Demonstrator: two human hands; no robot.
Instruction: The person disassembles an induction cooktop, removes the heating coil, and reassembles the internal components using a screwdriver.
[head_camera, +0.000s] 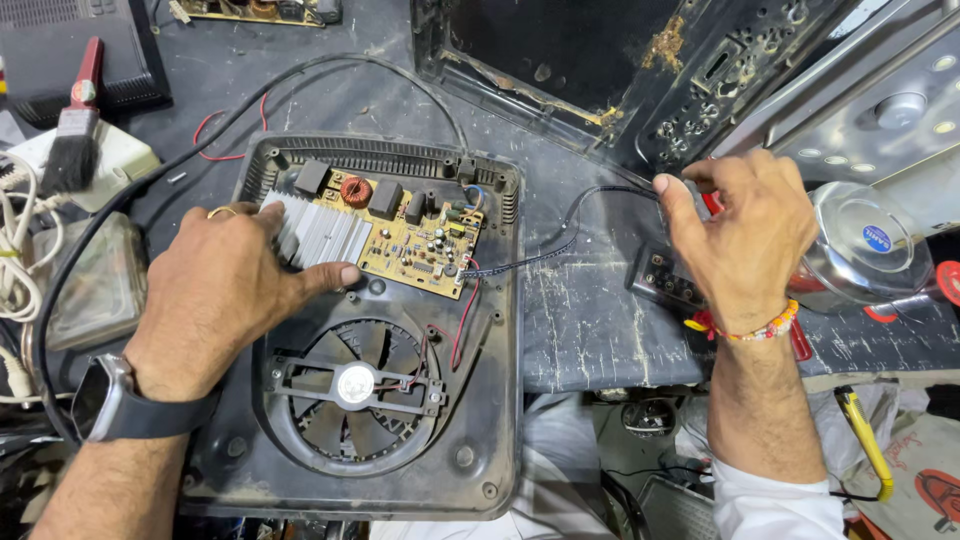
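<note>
An opened black appliance base (490, 400) lies in front of me, with a round cooling fan (355, 385) in its lower half. A yellow circuit board (425, 240) with a ribbed aluminium heat sink (320, 232) sits in its upper half. My left hand (215, 290) rests on the base, fingers against the heat sink, thumb along its lower edge. My right hand (745, 235) is off to the right, pinching the end of a thin black cable (570, 225) that runs from the board. A small black module (662, 280) lies under that hand.
A dark, dusty workbench (600, 320) holds a paintbrush with a red handle (75, 125) at left, white cords (15, 250), a black metal chassis (600, 60) at the back, and a shiny steel lid (865, 245) at right. A yellow-handled tool (865, 435) lies below the bench edge.
</note>
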